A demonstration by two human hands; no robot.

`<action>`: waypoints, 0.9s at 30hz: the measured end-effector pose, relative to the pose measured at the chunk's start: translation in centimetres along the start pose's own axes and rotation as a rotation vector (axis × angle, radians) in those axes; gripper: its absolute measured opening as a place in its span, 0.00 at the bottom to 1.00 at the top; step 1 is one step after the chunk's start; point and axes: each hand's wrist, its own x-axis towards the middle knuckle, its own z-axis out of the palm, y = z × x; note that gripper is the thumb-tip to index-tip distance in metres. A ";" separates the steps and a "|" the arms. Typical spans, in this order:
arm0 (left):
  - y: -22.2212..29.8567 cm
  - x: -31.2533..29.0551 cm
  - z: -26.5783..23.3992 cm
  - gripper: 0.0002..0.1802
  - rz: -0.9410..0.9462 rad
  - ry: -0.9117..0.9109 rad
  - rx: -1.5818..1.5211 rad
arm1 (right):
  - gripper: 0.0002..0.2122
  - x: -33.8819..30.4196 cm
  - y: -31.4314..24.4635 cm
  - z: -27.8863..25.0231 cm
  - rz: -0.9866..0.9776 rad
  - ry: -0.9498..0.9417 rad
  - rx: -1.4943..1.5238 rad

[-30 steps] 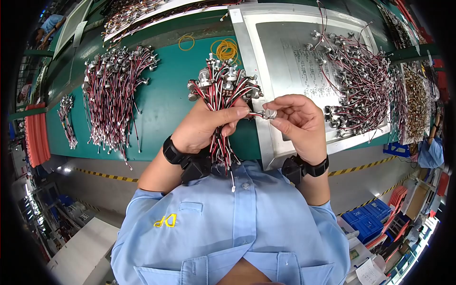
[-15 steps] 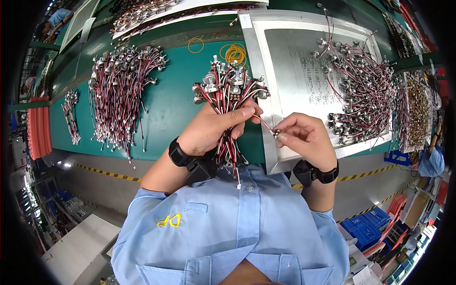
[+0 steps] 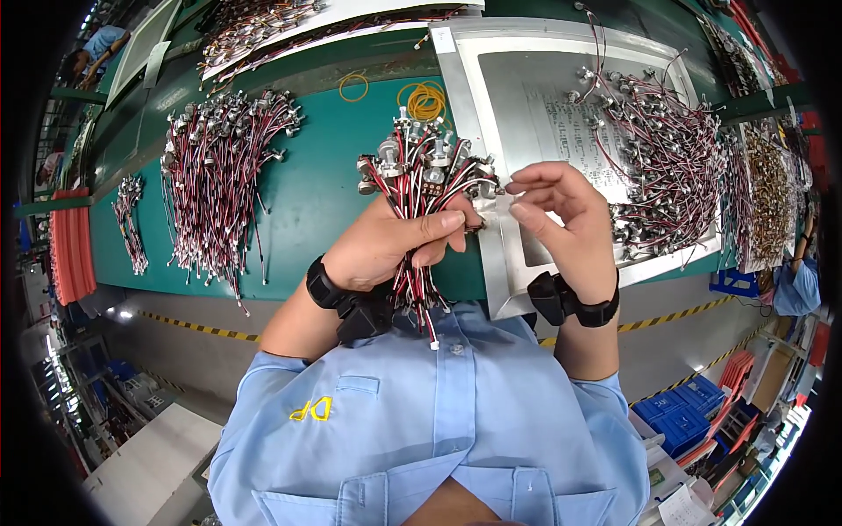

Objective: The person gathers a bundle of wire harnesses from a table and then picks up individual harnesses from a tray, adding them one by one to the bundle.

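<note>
My left hand (image 3: 381, 241) is closed round the middle of a bundle of wired potentiometers (image 3: 425, 167). Their metal bodies and shafts fan out at the top. Red, black and white wires hang below the fist, ending in small white connectors near my shirt. My right hand (image 3: 570, 215) is raised just right of the bundle's head, thumb and fingers apart, and nothing shows between them. Beneath it lies the edge of a metal-framed screen (image 3: 504, 254). Part of the bundle is hidden behind my left fingers.
A large pile of similar wired parts (image 3: 671, 167) covers the screen's right side. On the green table (image 3: 329, 158) lie another big heap (image 3: 219, 175), a small bunch (image 3: 130, 223) and yellow rubber bands (image 3: 424, 100). Red stacked trays (image 3: 72, 245) stand far left.
My right hand has let go of a single wired part beside the bundle, moved up a little and spread its fingers. My left hand keeps its hold on the bundle.
</note>
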 end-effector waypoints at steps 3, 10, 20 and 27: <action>-0.6 0.0 -0.5 0.11 0.029 -0.060 -0.047 | 0.10 0.4 0.0 0.8 -0.107 0.028 0.085; -0.2 -0.3 -0.3 0.14 0.004 0.004 -0.161 | 0.14 -0.4 0.5 -0.1 -0.422 -0.044 0.003; -0.5 -0.5 -0.8 0.08 0.037 0.013 -0.134 | 0.14 -0.7 1.1 0.2 -0.244 -0.075 0.214; -0.4 -0.6 -0.7 0.09 0.040 0.053 -0.064 | 0.14 -0.9 0.9 0.3 -0.169 -0.075 0.209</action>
